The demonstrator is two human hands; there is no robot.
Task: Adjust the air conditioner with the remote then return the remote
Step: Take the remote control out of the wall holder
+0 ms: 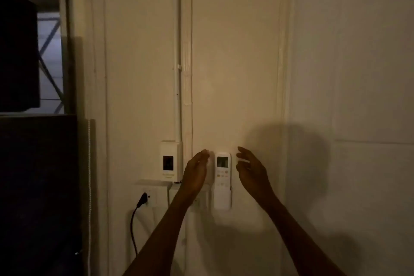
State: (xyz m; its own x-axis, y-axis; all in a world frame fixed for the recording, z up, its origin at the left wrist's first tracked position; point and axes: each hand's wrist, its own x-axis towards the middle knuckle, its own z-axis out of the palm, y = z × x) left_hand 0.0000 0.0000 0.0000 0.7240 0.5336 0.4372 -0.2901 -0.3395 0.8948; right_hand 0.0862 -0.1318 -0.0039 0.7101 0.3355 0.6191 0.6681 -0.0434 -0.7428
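A white remote (222,180) with a small screen and rows of buttons hangs upright on the cream wall, its lower part seated in a wall holder (224,205). My left hand (195,173) is raised just left of the remote, fingers curled and apart, holding nothing. My right hand (251,169) hovers just to its right, fingers spread, also with nothing in it. Neither hand visibly touches the remote. The air conditioner itself is out of view.
A white wall box with a dark panel (169,161) sits left of the remote. Below it is a socket (149,197) with a black plug and cable (134,219). Dark furniture (38,186) fills the left side. A vertical conduit (186,51) runs up the wall.
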